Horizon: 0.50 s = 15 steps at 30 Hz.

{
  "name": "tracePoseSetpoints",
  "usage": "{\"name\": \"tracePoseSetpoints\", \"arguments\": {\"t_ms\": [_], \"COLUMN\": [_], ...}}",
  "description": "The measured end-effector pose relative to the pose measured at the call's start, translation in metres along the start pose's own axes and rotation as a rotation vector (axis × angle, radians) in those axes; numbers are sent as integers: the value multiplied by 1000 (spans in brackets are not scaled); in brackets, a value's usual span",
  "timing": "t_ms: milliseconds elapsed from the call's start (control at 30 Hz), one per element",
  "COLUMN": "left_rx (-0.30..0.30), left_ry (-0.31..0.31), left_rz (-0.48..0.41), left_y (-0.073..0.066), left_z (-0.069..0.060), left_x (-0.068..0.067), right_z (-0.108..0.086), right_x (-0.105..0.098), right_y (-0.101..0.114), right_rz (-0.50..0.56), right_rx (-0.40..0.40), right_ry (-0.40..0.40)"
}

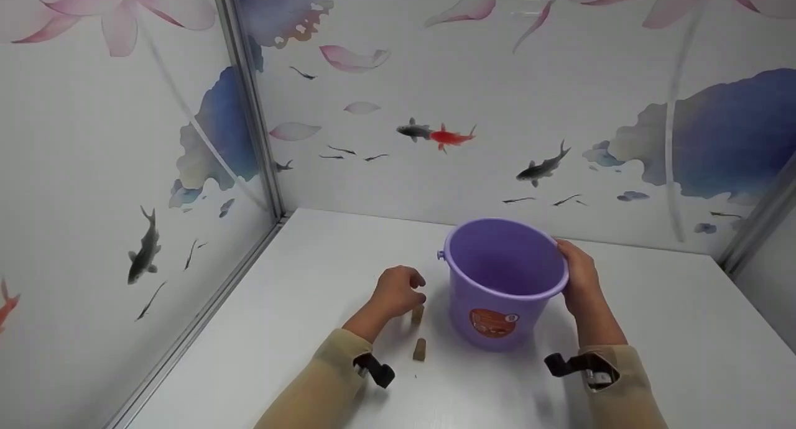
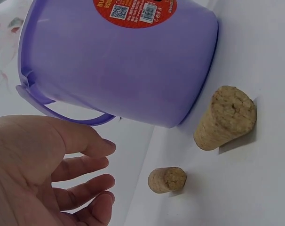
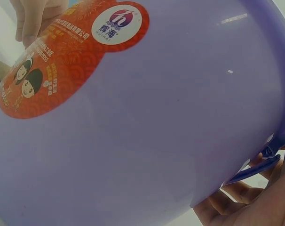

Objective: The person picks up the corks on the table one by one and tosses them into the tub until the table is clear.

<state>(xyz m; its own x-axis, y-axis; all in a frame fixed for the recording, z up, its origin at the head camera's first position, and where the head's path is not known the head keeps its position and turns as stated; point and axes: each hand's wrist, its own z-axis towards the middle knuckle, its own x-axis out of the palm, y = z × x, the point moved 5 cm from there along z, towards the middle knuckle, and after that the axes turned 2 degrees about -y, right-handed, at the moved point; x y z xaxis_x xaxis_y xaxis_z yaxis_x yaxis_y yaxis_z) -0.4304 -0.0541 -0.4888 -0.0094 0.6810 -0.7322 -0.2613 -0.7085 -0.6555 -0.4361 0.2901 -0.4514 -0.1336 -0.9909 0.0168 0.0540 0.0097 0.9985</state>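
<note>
A purple bucket (image 1: 497, 314) with a red oval label stands upright on the table. My right hand (image 1: 579, 276) grips its right side at the rim; in the right wrist view, fingers (image 3: 241, 197) of that hand lie by the bucket's handle (image 3: 255, 170). My left hand (image 1: 398, 290) hovers left of the bucket with its fingers loosely bent and nothing between them. Two tapered corks stand on the table by this hand: the nearer cork (image 1: 420, 349) and the farther cork (image 1: 417, 315), the latter just under the hand. Both corks appear apart from the hand in the left wrist view.
The white table (image 1: 671, 329) meets a back wall (image 1: 385, 186) printed with fish and petals, close behind the bucket. A left wall panel (image 1: 74, 186) with a metal edge strip borders the table. Each sleeve has a black camera mount (image 1: 377, 372) at the wrist.
</note>
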Motion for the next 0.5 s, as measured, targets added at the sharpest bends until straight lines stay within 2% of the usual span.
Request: {"name": "tracePoseSetpoints", "arguments": {"t_ms": [100, 333, 500], "left_rx": [4, -55, -63], "left_ry": [7, 36, 40], "left_rz": [1, 0, 11], "left_y": [0, 2, 2], "left_z": [0, 1, 1], "left_x": [3, 9, 11], "right_z": [0, 0, 2], "right_x": [-1, 0, 0], "right_y": [1, 1, 0], "right_rz": [-22, -8, 8], "right_rx": [11, -1, 0], "right_ry": [-11, -11, -13]}}
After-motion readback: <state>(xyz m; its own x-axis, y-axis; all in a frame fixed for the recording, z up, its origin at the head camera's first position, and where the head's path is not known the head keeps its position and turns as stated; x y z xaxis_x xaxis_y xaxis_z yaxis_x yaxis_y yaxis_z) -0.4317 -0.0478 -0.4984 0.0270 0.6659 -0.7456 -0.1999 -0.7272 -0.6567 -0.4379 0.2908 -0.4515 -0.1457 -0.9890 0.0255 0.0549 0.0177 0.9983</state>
